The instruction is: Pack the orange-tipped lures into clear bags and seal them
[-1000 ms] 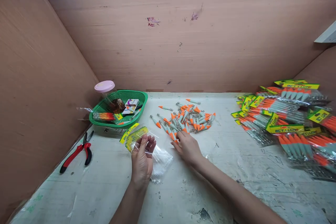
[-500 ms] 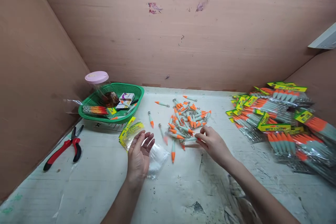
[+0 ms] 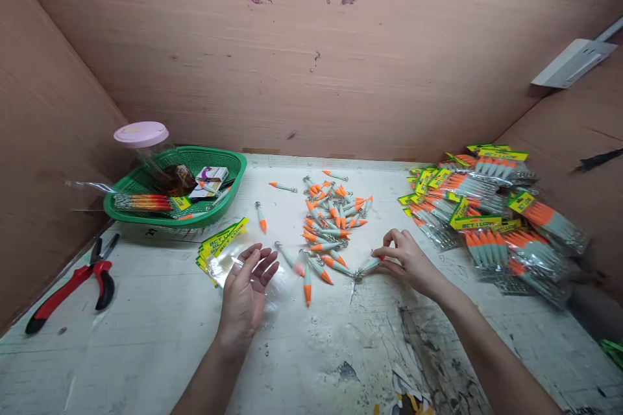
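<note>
A scatter of orange-and-pale fishing lures (image 3: pixel 331 217) with metal hooks lies in the middle of the table. My right hand (image 3: pixel 406 260) rests at the pile's right edge, its fingers pinched on one lure (image 3: pixel 368 265). My left hand (image 3: pixel 246 290) lies with its fingers spread over a stack of clear bags with yellow header cards (image 3: pixel 221 248). Whether it grips a bag I cannot tell.
A green basket (image 3: pixel 217 204) at the left holds a pink-lidded jar (image 3: pixel 141 136), small boxes and a packed bag. Red-handled pliers (image 3: pixel 73 282) lie at the left edge. Filled lure packs (image 3: pixel 487 220) are heaped at the right. Board walls close in the table.
My right hand has dragged lures out of the pile and moved right, now pinching one. My left hand has opened over the bags. The view has shifted.
</note>
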Demonstrator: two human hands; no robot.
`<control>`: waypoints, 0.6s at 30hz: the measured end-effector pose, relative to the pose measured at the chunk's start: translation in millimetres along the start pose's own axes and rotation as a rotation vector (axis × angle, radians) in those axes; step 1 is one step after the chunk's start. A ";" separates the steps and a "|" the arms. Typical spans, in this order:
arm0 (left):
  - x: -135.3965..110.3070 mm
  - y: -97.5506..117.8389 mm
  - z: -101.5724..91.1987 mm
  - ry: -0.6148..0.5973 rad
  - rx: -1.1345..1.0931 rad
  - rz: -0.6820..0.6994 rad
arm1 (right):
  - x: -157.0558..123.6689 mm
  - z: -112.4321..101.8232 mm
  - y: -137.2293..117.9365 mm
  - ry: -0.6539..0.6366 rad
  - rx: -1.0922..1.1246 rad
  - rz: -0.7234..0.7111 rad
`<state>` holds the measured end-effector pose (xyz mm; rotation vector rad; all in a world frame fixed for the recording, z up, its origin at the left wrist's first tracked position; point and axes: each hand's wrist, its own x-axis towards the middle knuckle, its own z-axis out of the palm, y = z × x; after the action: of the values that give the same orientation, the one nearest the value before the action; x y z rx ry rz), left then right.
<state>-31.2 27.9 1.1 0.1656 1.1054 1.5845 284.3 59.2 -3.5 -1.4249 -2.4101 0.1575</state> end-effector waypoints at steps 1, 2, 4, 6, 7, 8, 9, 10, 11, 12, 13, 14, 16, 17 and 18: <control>-0.8 -1.2 -0.1 -0.008 0.012 -0.004 | -2.0 1.8 0.1 0.009 -0.003 0.018; -1.8 -2.2 0.0 -0.015 0.023 -0.012 | -4.3 3.7 -1.5 0.020 -0.006 0.038; -3.6 -3.3 0.2 -0.027 0.036 -0.027 | -10.1 7.0 -10.8 0.041 -0.002 0.077; -5.3 -3.3 0.5 -0.037 0.046 -0.028 | -16.0 11.1 -27.2 0.044 0.018 0.104; -5.9 -3.1 0.6 -0.040 0.050 -0.025 | -18.1 14.0 -37.1 0.045 0.015 0.124; -6.3 -2.9 0.6 -0.043 0.054 -0.025 | -19.2 17.7 -47.2 0.049 -0.002 0.151; -6.5 -2.7 0.5 -0.046 0.057 -0.027 | -19.2 22.2 -56.9 0.056 -0.029 0.180; -6.5 -2.5 0.4 -0.049 0.058 -0.032 | -17.9 27.1 -65.7 0.067 -0.060 0.210; -6.3 -2.3 0.2 -0.051 0.056 -0.036 | -15.5 32.0 -73.0 0.078 -0.088 0.235; -6.0 -2.1 0.1 -0.051 0.052 -0.038 | -12.3 36.5 -78.9 0.087 -0.104 0.251; -5.5 -1.7 0.0 -0.048 0.046 -0.038 | -8.7 40.1 -83.2 0.090 -0.103 0.254; -5.1 -1.2 0.0 -0.045 0.039 -0.034 | -5.1 42.4 -86.0 0.090 -0.089 0.250; -4.4 0.2 0.5 -0.032 0.029 -0.023 | 0.5 42.5 -88.5 0.095 -0.057 0.244; -4.3 0.9 0.8 -0.024 0.025 -0.019 | 1.8 40.4 -88.5 0.101 -0.036 0.243; -4.3 1.5 1.2 -0.017 0.022 -0.018 | 1.9 37.1 -88.0 0.107 -0.014 0.245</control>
<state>-30.0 25.1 4.7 0.1827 1.1090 1.5524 197.8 20.3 -14.8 -1.6879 -2.1505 0.1188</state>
